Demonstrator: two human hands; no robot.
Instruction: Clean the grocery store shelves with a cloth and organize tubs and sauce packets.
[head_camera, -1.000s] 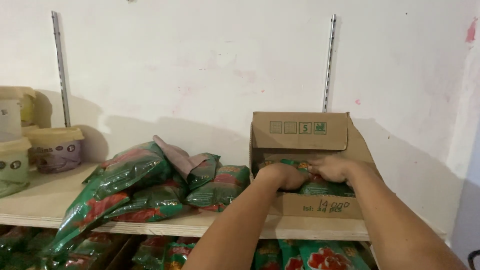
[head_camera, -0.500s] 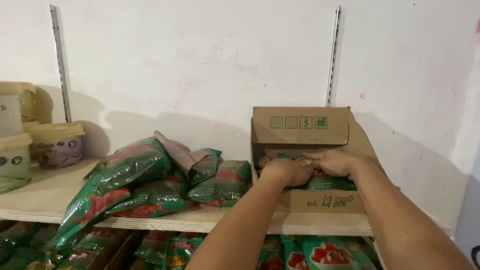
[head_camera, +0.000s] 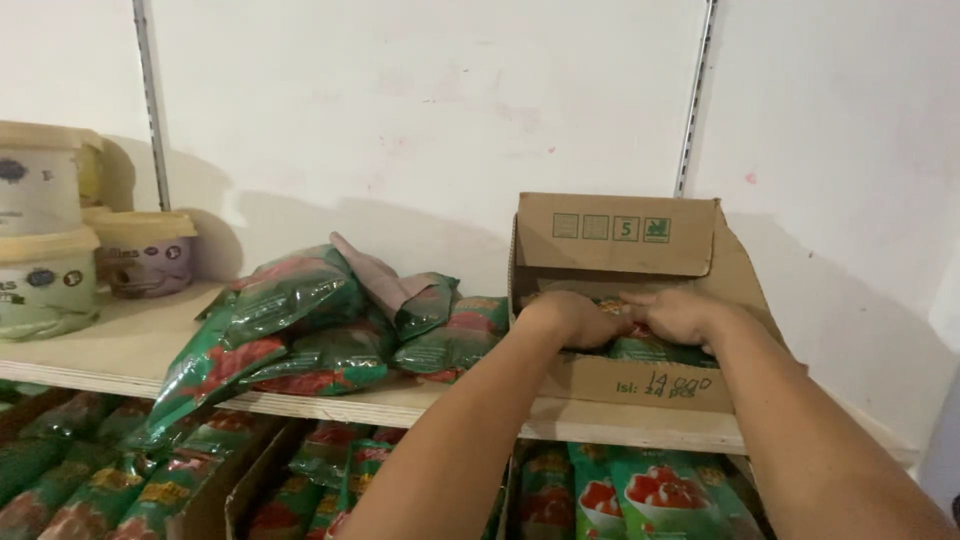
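While both hands reach inside, cardboard box (head_camera: 640, 380) holds green pouches (head_camera: 655, 348).

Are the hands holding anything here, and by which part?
Both the left hand and right hand reach into the open brown cardboard box, resting on green plastic pouches inside; an actual grip cannot be told.

A brown cardboard box (head_camera: 625, 300) sits on the right end of the shelf, its flaps open, with green packets (head_camera: 655, 345) inside. Left of it lies a messy pile of green and red bags (head_camera: 320, 335) (shiny ones). More green and red bags (head_camera: 610, 495) fill the shelf below. At the far left stand round tubs (head_camera: 45, 270) with cream lids and coloured labels.
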